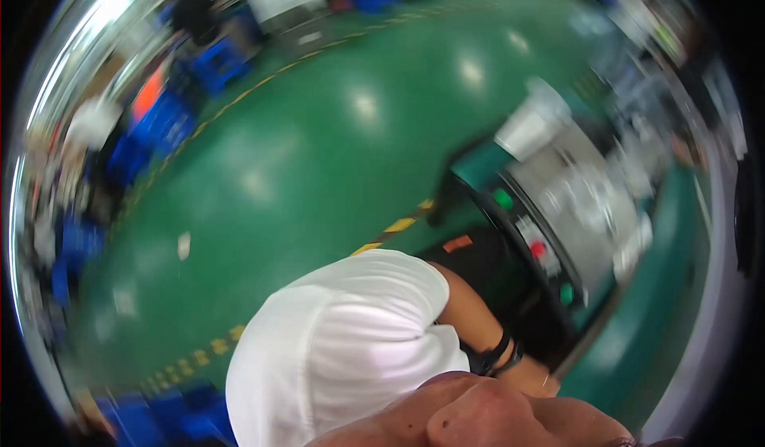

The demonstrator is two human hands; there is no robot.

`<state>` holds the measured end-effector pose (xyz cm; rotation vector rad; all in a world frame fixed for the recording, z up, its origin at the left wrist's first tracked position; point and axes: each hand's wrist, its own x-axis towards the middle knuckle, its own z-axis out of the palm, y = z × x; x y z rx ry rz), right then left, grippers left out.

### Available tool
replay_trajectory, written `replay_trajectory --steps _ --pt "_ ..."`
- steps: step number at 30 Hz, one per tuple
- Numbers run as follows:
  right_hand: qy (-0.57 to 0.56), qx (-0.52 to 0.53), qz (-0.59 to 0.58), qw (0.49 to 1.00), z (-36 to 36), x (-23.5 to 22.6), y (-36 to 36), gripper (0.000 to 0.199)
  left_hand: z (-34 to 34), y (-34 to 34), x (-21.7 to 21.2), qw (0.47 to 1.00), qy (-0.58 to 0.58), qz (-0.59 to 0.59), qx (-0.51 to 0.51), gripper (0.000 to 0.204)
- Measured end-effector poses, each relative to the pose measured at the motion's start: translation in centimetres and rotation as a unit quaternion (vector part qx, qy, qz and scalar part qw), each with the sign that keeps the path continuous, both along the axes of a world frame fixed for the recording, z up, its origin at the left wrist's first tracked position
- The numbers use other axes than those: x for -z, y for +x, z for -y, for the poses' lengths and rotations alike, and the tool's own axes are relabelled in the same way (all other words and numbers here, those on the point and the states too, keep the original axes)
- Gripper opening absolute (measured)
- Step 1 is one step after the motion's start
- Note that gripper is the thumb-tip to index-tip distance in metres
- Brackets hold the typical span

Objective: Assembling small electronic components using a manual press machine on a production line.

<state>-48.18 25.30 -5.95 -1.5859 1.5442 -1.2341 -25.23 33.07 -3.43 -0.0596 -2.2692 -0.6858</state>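
Observation:
My left arm, in a white short sleeve (343, 343), reaches toward the right, with a black band (506, 357) on the wrist. Only part of my left hand (535, 378) shows, low beside a bench machine; its fingers are blurred and partly hidden, so their pose cannot be made out. The machine has a black front panel with green buttons (502, 200) and a red button (538, 249). On its metal top (550, 180) lies crumpled clear plastic (586, 200). A white container (534, 120) stands at its far end. My right hand does not show.
Green floor (319, 152) with yellow-and-black tape (398, 225) stretches ahead and to the left. Blue crates (163, 124) line the far left, and more blue bins (163, 415) sit at the lower left. Blurred, cluttered workbenches run along the left rim.

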Motion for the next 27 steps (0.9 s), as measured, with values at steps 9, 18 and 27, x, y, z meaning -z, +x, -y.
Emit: replay_trajectory --steps 9,18,27 --pt "-0.043 -0.246 -0.009 0.968 15.1 -2.7 15.0 0.031 3.5 12.0 5.0 0.942 0.021 0.177 -0.286 0.013" --pt "-0.037 -0.246 -0.013 0.968 16.7 -3.3 14.9 0.032 4.5 16.3 12.4 0.890 0.114 0.374 -0.236 0.043" --pt "-0.004 -0.231 -0.016 0.973 16.0 -1.9 12.3 0.033 3.4 16.2 13.5 0.874 0.171 0.376 -0.256 0.041"
